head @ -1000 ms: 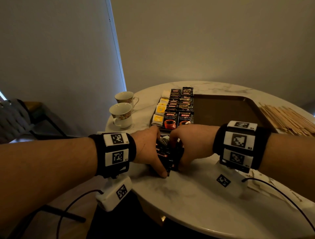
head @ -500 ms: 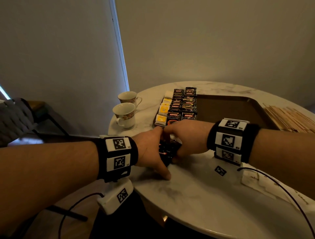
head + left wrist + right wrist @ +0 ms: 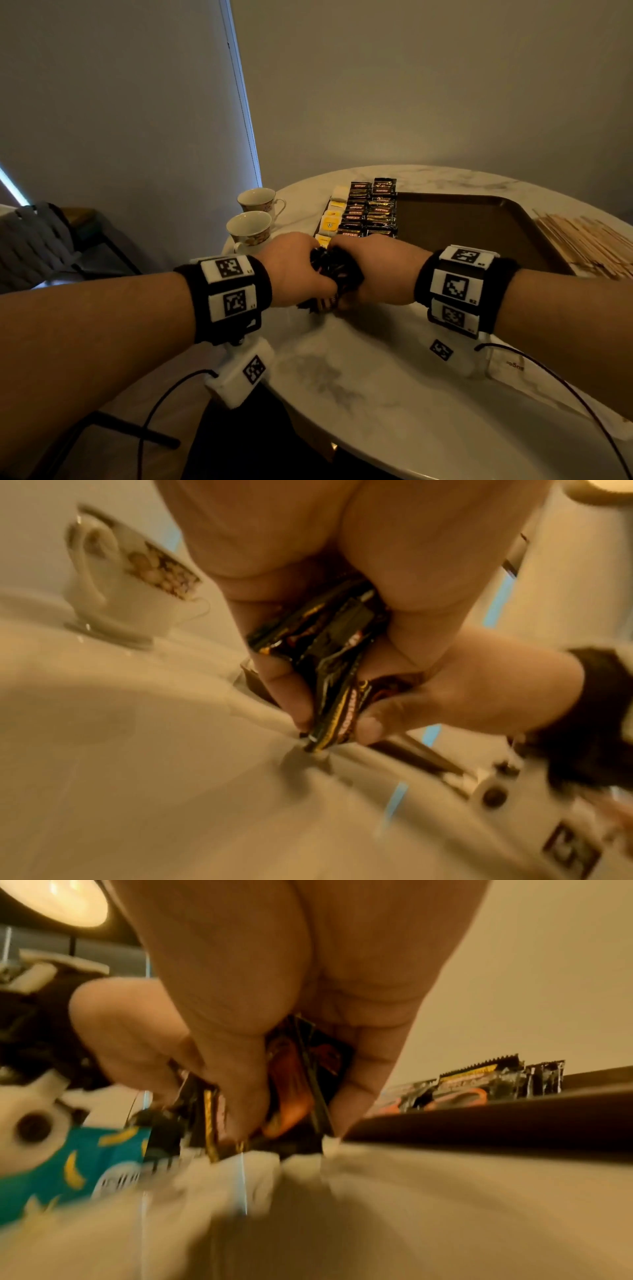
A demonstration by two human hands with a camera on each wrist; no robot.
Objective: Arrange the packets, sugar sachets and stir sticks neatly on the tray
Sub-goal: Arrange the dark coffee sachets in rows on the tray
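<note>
A bunch of black coffee packets [image 3: 334, 274] stands on edge on the marble table, just in front of the brown tray [image 3: 479, 222]. My left hand [image 3: 294, 270] grips the bunch from the left and my right hand [image 3: 373, 270] from the right. In the left wrist view the packets [image 3: 329, 653] sit between curled fingers, their lower edge touching the table. The right wrist view shows the packets [image 3: 294, 1091] pinched the same way. Rows of black packets [image 3: 370, 212] and yellow sachets [image 3: 330, 219] fill the tray's left end. Wooden stir sticks [image 3: 589, 243] lie in a pile right of the tray.
Two patterned teacups [image 3: 251, 228] stand left of the tray near the table's rim. A white paper wrapper [image 3: 513, 368] lies under my right forearm. Cables hang from both wrist cameras. A dark chair [image 3: 41, 240] sits off to the left beyond the table.
Both hands have lifted slightly and moved toward the tray with the bunch of packets held between them. The head view has shifted a little.
</note>
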